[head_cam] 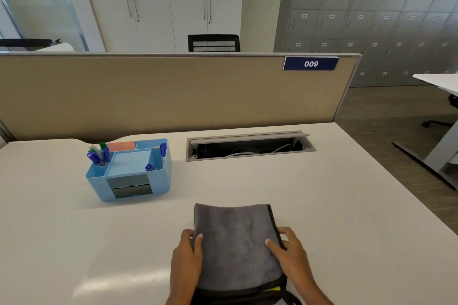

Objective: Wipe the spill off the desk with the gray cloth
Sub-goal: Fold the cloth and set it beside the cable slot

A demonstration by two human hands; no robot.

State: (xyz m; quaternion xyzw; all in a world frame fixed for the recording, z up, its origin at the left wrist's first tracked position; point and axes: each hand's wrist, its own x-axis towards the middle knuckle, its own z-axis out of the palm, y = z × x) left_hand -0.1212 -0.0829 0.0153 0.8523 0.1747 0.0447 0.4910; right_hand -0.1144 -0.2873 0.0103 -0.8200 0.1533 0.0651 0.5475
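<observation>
A folded gray cloth [235,238] with a black hem lies flat on the white desk [334,218], near the front edge. My left hand [187,257] grips its left side, thumb on top and fingers curled under the edge. On the right side my right hand [288,252] pinches the hem the same way. The cloth's near end hangs over a dark bag or strap with a yellow patch [272,290]. No spill shows on the desk surface from here.
A light blue desk organiser [128,173] with markers and sticky notes stands at the back left. An open cable tray [247,147] is set into the desk at the back. A tan partition [173,91] closes the far edge. The desk's right edge drops to floor.
</observation>
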